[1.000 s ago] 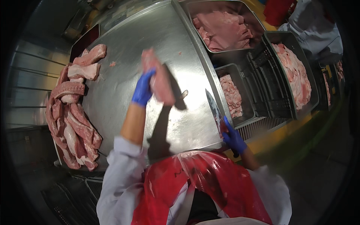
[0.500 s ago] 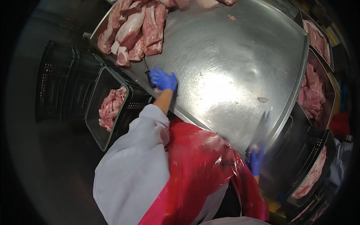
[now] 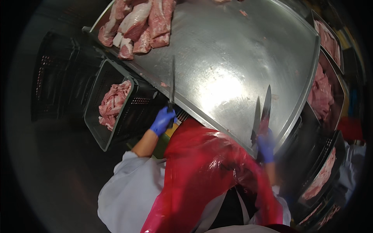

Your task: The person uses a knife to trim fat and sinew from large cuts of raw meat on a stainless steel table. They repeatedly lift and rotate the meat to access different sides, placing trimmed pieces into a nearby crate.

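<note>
Hard light whitens the middle of a steel table (image 3: 233, 35) as a person in a red apron (image 3: 210, 155) and white sleeves (image 3: 134, 186) stands at its near edge, a tool in each blue glove. Just off that edge, the left hand (image 3: 162, 121) is closed around a black-handled rod (image 3: 173, 77), which points away from the fingers, its tip over the steel. Ahead of that hand and slightly to its left, past the tip, lies a pile of meat (image 3: 138, 29); a small scrap (image 3: 163, 84) sits nearer, just left of the rod. Farther left of the hand, a dark crate (image 3: 134, 110) holds pink trimmings (image 3: 114, 104). Well over to the other side, the right hand (image 3: 266, 145), blurred, grips a knife (image 3: 267, 103), blade pointing away from the hand, its shadow (image 3: 256, 120) falling just to the left. Right of that hand, outside the table's rim, a tub (image 3: 338, 101) holds pink cuts (image 3: 321, 93) ahead of it, with paler pieces (image 3: 321, 176) nearer the body.
</note>
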`<action>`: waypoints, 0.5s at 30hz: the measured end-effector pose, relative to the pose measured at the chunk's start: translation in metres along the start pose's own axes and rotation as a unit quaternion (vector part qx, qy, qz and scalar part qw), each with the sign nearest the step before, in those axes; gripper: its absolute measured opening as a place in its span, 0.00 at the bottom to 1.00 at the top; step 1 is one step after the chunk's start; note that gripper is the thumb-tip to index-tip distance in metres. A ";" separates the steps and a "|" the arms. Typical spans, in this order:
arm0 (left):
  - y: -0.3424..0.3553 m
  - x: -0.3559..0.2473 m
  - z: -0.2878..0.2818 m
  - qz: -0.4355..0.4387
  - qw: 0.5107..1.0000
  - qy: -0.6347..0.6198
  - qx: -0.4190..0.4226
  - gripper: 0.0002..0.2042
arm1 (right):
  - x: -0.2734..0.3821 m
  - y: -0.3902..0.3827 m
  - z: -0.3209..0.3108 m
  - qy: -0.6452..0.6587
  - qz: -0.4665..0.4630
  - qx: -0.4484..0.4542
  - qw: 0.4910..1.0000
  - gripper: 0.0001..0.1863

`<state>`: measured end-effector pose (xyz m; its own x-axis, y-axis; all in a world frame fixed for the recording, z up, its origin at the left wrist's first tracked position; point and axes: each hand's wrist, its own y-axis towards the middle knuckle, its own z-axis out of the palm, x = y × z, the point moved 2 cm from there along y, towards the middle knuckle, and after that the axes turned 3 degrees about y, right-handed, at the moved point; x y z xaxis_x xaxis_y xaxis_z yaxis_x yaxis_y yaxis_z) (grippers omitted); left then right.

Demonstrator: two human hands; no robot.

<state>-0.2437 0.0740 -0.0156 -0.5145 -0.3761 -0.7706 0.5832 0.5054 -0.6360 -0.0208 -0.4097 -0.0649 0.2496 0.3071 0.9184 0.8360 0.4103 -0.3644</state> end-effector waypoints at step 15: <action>0.019 -0.019 0.133 0.207 0.822 0.488 0.206 0.15 | 0.122 -0.015 0.047 -0.192 0.079 0.311 0.927 0.45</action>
<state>-0.1392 -0.0131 -0.0186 -0.3603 0.6661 -0.6530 0.8955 0.0509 -0.4422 -0.0259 -0.3379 0.0453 0.0515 0.6396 0.7670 0.3297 0.7141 -0.6176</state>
